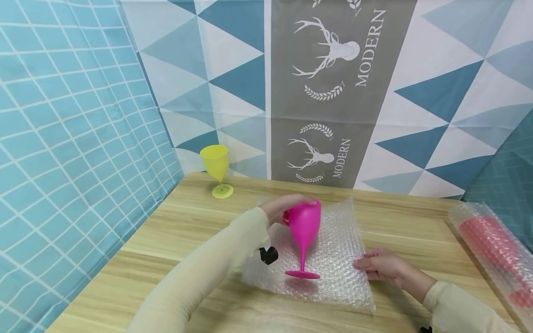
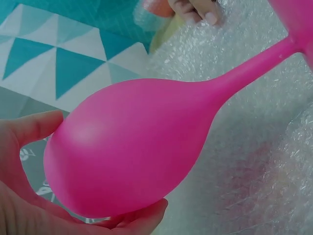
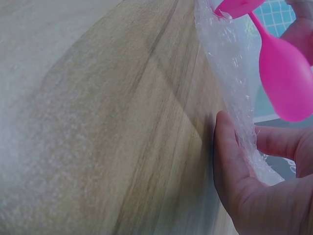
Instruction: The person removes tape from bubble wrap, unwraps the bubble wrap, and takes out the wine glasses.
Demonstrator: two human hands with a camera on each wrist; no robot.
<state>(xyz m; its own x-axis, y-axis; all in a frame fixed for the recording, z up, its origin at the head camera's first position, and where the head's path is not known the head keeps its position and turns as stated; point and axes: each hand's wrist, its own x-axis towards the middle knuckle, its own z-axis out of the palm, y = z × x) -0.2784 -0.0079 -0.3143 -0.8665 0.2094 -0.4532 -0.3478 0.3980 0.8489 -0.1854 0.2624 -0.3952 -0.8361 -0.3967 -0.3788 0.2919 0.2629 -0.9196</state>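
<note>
A bright pink plastic goblet (image 1: 305,224) is held by its bowl in my left hand (image 1: 287,206), base toward me, over a sheet of bubble wrap (image 1: 339,249). In the left wrist view, the thumb and fingers span the bowl (image 2: 127,147) near its rim. My right hand (image 1: 385,267) pinches the right edge of the bubble wrap. The right wrist view has that edge (image 3: 239,98) between thumb and fingers, slightly raised from the wooden table.
A yellow goblet (image 1: 216,164) stands upright at the table's back left. On the right lies a red item wrapped in bubble wrap (image 1: 495,245). Patterned cloth hangs behind the wooden table (image 1: 166,231).
</note>
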